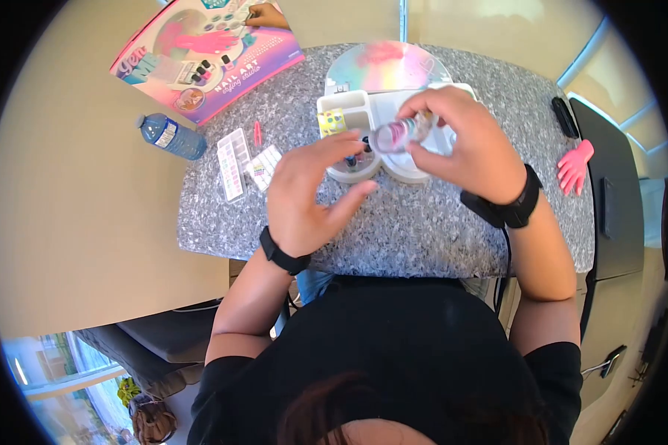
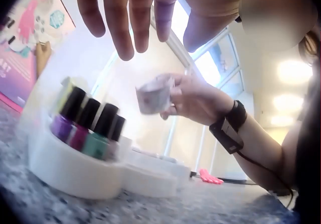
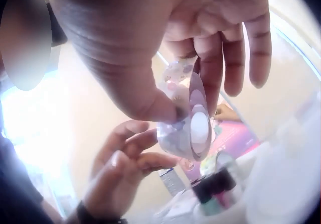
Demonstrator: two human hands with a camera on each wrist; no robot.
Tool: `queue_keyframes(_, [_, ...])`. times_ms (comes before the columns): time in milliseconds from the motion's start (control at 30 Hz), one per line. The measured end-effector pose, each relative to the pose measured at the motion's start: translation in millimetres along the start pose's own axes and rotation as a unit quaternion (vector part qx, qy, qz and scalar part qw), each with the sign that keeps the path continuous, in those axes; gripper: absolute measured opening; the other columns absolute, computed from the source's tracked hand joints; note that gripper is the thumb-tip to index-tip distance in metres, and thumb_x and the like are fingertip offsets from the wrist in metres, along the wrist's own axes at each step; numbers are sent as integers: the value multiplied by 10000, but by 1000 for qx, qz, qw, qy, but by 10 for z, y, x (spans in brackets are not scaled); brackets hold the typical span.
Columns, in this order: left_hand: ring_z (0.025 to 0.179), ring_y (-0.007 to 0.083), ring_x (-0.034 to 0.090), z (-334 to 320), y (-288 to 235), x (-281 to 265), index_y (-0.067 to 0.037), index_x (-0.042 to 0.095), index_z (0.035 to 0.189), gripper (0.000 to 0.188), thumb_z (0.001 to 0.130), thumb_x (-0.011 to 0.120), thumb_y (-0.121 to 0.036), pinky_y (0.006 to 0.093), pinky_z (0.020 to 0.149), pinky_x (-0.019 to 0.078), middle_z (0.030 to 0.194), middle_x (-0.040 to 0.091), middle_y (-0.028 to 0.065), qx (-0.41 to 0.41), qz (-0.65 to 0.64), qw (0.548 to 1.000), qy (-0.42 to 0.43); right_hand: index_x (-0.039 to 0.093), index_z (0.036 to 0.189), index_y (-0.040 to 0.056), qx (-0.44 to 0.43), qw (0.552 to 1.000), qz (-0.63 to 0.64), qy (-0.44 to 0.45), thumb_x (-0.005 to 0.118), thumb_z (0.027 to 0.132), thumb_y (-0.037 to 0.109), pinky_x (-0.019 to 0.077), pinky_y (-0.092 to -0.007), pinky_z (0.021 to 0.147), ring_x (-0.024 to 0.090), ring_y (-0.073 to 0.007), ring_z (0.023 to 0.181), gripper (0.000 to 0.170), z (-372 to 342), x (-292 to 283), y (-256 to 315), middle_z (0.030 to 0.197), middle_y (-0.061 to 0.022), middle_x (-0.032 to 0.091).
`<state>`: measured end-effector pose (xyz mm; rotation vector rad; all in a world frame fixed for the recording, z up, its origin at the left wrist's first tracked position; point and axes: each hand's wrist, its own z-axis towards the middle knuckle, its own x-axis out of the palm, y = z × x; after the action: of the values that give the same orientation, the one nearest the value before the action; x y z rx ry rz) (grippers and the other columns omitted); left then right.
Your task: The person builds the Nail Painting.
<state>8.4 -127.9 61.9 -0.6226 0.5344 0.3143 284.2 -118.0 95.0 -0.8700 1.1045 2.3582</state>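
My right hand (image 1: 479,144) pinches a see-through roll of patterned sticker strip (image 3: 175,136) between thumb and fingers, above a white organizer tray (image 1: 349,100). In the head view, the roll (image 1: 395,136) looks blurred. My left hand (image 1: 300,196) is raised just left of it, holding nothing, its fingers loosely extended. The left wrist view shows those fingers apart from the roll. Below them, several nail polish bottles (image 2: 103,131) with black caps stand in the tray's rounded compartment, in purple, magenta and teal. A yellow patterned item (image 1: 332,121) sits in the tray's left side.
A nail art box (image 1: 208,55) stands at the back left, near a water bottle (image 1: 172,136). Sticker sheets (image 1: 232,165) and pink tweezers (image 1: 257,134) lie on the speckled table (image 1: 393,237). At right lie a pink model hand (image 1: 574,167) and a black object (image 1: 564,117).
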Motion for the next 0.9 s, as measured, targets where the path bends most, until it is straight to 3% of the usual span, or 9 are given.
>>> queue_keyframes(100, [1252,305,768,-95,230,-202,-36,735,1264,352,930,829,21,440,1113,563,1339,799,187,-26,30,999,-31,748,1170,85,-48,998,-47,-6,841,890,217,562,-443,936,704,-326,1015,323,346,55,-320,1072,-118,766])
queue_keyframes(167, [1240,315,769,-184,337,-305,-62,758,1248,337,926,843,-14,428,1085,560,1330,807,162,-45,51,996,-55,753,1225,118,6,996,18,89,827,903,219,551,-404,895,674,-276,1036,345,545,170,-510,1116,-77,748])
queue_keyframes(333, [1213,343,775,-357,466,-545,-66,773,1213,248,968,798,-41,437,1048,568,1315,816,148,-114,103,985,-80,768,1221,96,34,982,-41,179,869,890,246,522,-451,1054,644,-334,1204,377,745,442,-551,1220,-118,755])
queue_keyframes(500, [1173,385,767,-525,669,-759,-61,762,1249,224,1030,739,-101,469,1012,576,1276,807,186,-138,186,970,-78,757,1252,56,-81,977,-120,160,908,856,212,514,-472,1131,645,-355,1249,451,748,722,-676,1269,-123,748])
queue_keyframes(567, [1158,401,763,-568,828,-856,-60,757,1272,231,1056,715,-131,483,994,580,1260,802,204,-149,219,962,-69,742,1294,65,27,977,-66,201,915,852,189,517,-462,1131,650,-364,1270,491,746,750,-675,1289,-136,756])
queue_keyframes(633, [1151,422,754,-625,1063,-954,-67,746,1316,268,1087,689,-194,503,962,582,1238,792,229,-248,246,935,-55,728,1312,66,22,979,-51,194,921,852,176,523,-453,1125,660,-368,1279,511,733,751,-677,1274,-139,766])
queue_keyframes(700, [1151,419,759,-695,1367,-1067,-72,740,1339,298,1104,672,-242,508,941,586,1249,789,233,-265,258,928,-49,729,1279,90,-3,984,-43,170,881,875,172,551,-480,1065,693,-388,1208,440,714,721,-666,1207,-147,776])
queue_keyframes(833, [1160,383,775,-662,1848,-1237,-74,739,1369,378,1093,696,-329,495,944,600,1289,796,202,-338,201,919,-23,714,1273,82,-10,981,2,192,926,823,140,552,-480,1068,724,-384,1161,501,629,628,-574,1199,-153,784])
queue_keyframes(900, [1182,365,777,-633,1999,-1244,-90,723,1411,510,1055,733,-456,486,982,603,1318,801,170,-361,220,906,18,705,1271,72,-26,982,-2,186,939,801,116,551,-479,1068,732,-394,1144,526,530,578,-481,1183,-156,784])
